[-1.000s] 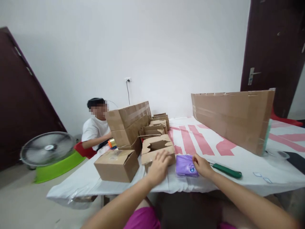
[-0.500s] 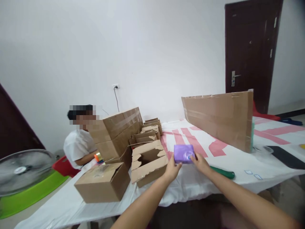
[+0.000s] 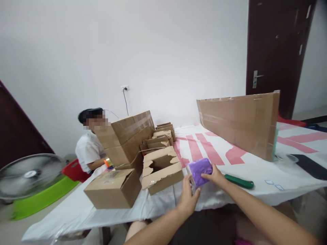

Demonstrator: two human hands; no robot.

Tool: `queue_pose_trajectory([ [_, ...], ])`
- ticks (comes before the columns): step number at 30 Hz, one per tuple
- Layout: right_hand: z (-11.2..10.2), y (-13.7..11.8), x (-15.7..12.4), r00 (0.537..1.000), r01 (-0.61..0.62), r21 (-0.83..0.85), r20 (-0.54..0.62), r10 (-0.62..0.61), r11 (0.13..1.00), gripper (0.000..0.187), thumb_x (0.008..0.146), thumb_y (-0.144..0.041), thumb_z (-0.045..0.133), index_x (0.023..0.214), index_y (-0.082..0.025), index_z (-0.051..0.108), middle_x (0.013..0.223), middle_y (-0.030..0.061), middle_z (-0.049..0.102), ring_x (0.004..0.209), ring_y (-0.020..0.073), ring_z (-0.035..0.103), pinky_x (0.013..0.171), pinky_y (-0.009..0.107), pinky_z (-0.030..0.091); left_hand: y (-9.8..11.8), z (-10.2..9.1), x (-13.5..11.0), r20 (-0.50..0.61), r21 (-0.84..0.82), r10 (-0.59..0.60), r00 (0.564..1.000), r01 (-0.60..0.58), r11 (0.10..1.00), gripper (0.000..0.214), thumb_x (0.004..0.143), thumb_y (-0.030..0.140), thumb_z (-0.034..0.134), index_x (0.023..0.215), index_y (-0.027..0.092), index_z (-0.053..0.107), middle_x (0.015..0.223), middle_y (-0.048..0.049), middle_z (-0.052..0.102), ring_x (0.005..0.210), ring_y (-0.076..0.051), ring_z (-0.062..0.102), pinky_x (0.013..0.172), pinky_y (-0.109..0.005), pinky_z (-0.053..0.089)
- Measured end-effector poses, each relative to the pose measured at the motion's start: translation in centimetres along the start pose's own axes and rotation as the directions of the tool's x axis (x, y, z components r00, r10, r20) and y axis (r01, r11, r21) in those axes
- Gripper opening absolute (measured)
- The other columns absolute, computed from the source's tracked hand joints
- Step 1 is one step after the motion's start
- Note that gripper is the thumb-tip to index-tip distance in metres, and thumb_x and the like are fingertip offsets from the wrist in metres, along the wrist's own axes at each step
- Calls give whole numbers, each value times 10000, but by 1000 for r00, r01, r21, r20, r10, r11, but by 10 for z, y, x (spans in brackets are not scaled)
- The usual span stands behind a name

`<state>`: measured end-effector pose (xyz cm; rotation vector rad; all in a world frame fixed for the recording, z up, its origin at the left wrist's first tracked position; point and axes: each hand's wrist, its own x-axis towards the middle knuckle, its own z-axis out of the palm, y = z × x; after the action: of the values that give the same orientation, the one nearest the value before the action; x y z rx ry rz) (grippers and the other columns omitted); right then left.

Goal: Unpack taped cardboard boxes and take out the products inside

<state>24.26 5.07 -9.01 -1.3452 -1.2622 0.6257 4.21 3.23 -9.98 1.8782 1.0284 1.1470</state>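
I hold a small purple packet (image 3: 200, 171) above the near edge of the table (image 3: 250, 170). My right hand (image 3: 215, 176) grips its right side from above. My left hand (image 3: 188, 198) cups it from below and to the left, fingers curled against it. The packet is tilted and lifted off the white cloth. Just left of it stands an open, torn cardboard box (image 3: 161, 168).
A closed cardboard box (image 3: 114, 188) sits at the near left, with larger and smaller boxes (image 3: 133, 136) behind. A green-handled tool (image 3: 239, 182) lies right of my hands. A long cardboard panel (image 3: 240, 120) stands at the right. Another person (image 3: 89, 146) sits beyond the table; a fan (image 3: 28, 175) stands left.
The purple packet has been picked up off the table, first by my right hand, then both. It now tilts, and my left hand has dropped lower beneath it.
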Motion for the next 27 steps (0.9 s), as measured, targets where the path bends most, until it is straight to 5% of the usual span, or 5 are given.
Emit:
queue_pose_trajectory([
  [4, 21, 15, -15, 990, -8, -5, 143, 8, 1000, 584, 510, -364, 829, 982, -210, 522, 945, 51, 706, 877, 244, 674, 786, 364, 524, -38, -39, -9, -94, 109, -137, 986, 147, 983, 381, 784, 314, 590, 1123, 169, 495, 1123, -129, 611, 1043, -247, 611, 926, -400, 479],
  [9, 45, 15, -12, 982, 2, -34, 191, 5, 999, 515, 678, -490, 701, 1061, -202, 510, 1023, 70, 692, 944, 261, 660, 847, 389, 495, -57, -99, 21, -276, 207, -194, 941, 255, 944, 318, 830, 271, 532, 1126, 177, 460, 995, -77, 630, 962, -212, 633, 926, -385, 470],
  [13, 46, 17, -18, 984, 1, -73, 175, 12, 997, 519, 743, -556, 625, 1106, -210, 489, 1067, 91, 674, 995, 281, 642, 888, 403, 473, -70, -127, 41, -373, 291, -283, 883, 401, 868, 336, 804, 210, 624, 1111, 151, 501, 944, -59, 645, 911, -198, 647, 863, -347, 496],
  [19, 41, 15, -24, 986, 6, -124, 168, 15, 992, 566, 737, -561, 624, 1143, -193, 481, 1118, 106, 656, 1034, 286, 628, 916, 403, 464, -86, -142, 73, -473, 401, -391, 790, 587, 703, 322, 910, 369, 563, 1142, 146, 575, 1121, -77, 617, 962, -194, 622, 833, -406, 534],
  [27, 43, 17, -23, 987, 59, -178, 155, -31, 982, 514, 773, -562, 592, 1126, -196, 516, 1072, 99, 666, 986, 272, 635, 866, 384, 481, -99, -142, 115, -449, 514, -416, 791, 609, 604, 349, 910, 353, 568, 1198, 157, 552, 1183, -88, 597, 1006, -208, 615, 850, -418, 536],
])
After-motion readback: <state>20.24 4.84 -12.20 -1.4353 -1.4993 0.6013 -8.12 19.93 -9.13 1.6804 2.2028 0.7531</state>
